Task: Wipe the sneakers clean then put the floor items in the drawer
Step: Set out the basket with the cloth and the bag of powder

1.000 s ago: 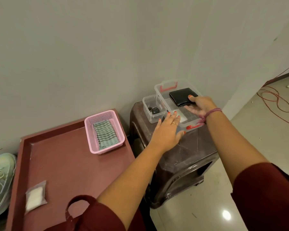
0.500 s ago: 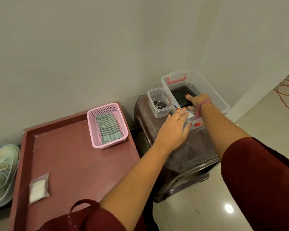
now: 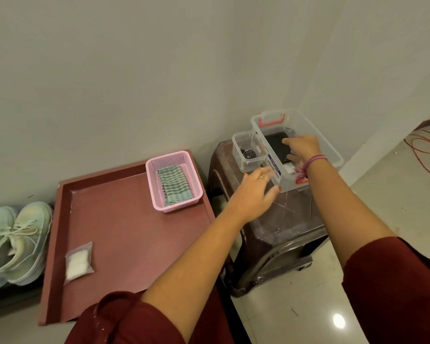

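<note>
While our right hand (image 3: 302, 147) lays black wallet (image 3: 277, 145) in clear bin (image 3: 333, 155), fingers curled on it, left hand (image 3: 256, 192), fingers spread, steadies bin; sneakers (image 3: 15, 242) parked aside, task near end

Single head-worn wide-angle view, steeply downward and forward, close over both forearms toward the wall.

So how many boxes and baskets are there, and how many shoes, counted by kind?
Clear plastic boxes: 2, a big clear box and a small clear box, both on the brown stool
Pink baskets: 1, the pink basket on the red tray
Shoes: 2, the pale green sneakers left of the tray
Total: 5
</note>
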Available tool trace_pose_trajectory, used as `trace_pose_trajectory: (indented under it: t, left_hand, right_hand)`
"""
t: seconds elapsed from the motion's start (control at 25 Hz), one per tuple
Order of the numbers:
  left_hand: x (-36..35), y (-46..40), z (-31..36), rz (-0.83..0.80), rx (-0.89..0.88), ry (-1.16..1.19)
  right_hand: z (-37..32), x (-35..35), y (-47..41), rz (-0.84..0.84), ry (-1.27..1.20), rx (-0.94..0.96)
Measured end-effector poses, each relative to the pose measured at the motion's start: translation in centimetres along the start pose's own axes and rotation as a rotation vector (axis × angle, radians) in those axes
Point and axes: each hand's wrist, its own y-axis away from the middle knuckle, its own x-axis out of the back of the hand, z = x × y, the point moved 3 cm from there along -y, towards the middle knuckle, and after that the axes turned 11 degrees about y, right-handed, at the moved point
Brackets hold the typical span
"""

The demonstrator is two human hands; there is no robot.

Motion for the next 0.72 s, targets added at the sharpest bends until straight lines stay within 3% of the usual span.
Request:
trace_pose_trajectory:
  t: [0.28,0.48,0.72]
  left_hand:
    - [6.8,8.4,-3.3,0.369,0.065,0.098]
    - [11.6,15.8,-8.1,0.567,0.188,0.126]
    - [16.3,25.2,-17.1,0.758,0.471,0.217]
  right_hand:
    - [-2.7,-6.1,10.8,-0.077,-0.254,0.214]
    - [-1.3,-14.3,18.5,-0.285,-0.415,0.113]
    - [3.5,-26.1,24.1,-0.451,-0.313,-0.013]
